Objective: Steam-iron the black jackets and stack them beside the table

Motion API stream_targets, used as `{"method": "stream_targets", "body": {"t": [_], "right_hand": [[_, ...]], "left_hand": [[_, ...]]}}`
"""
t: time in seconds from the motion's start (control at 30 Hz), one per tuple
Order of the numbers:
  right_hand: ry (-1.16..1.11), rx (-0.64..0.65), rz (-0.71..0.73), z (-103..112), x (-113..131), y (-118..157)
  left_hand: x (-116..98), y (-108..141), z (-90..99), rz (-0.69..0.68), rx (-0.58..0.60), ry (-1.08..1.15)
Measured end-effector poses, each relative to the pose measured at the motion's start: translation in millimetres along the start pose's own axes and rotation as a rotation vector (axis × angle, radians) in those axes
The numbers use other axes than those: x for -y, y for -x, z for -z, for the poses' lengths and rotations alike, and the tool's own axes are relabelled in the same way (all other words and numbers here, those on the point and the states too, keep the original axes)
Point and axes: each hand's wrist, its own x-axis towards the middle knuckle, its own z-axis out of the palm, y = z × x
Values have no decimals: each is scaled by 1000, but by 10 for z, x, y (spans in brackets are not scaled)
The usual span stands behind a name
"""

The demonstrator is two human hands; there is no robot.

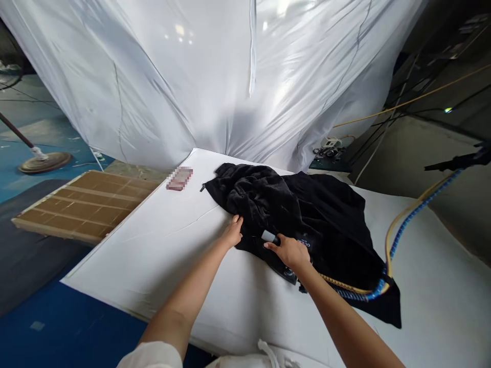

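Observation:
A black, soft-looking garment (264, 189) lies bunched and folded across the white table, its plush side turned up in the middle. My left hand (232, 233) is at its near left edge, fingers closed on the cloth. My right hand (292, 251) is wrapped round the dark, grey-ended handle (269, 236) of what looks like a steam iron; the hand and forearm hide most of its body. A dark label (304, 242) with pale letters shows beside my right knuckles. A zipper pull (203, 187) sticks out at the garment's far left corner.
Blue and yellow hoses (395, 245) loop from the right down beside my right forearm. A blurred reddish packet (179, 179) lies on the white table (172, 230). White sheeting (222, 76) hangs behind. Left of the table are a flat cardboard box (92, 204) and a fan base (45, 162).

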Motion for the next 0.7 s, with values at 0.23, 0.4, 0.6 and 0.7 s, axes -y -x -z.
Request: {"method": "stream_targets", "body": {"t": [0.23,0.4,0.6,0.7], "right_hand": [[65,26,104,8,40,-43],[83,23,137,-11,132,-93],[35,2,87,-45,369,-198],[20,0,93,-38,465,-270]], "left_hand": [[-41,87,169,179,-12,-64],[-51,54,199,88,-73,-84],[-52,-150,448,73,-344,-25],[-8,-133,666,92,-483,51]]}}
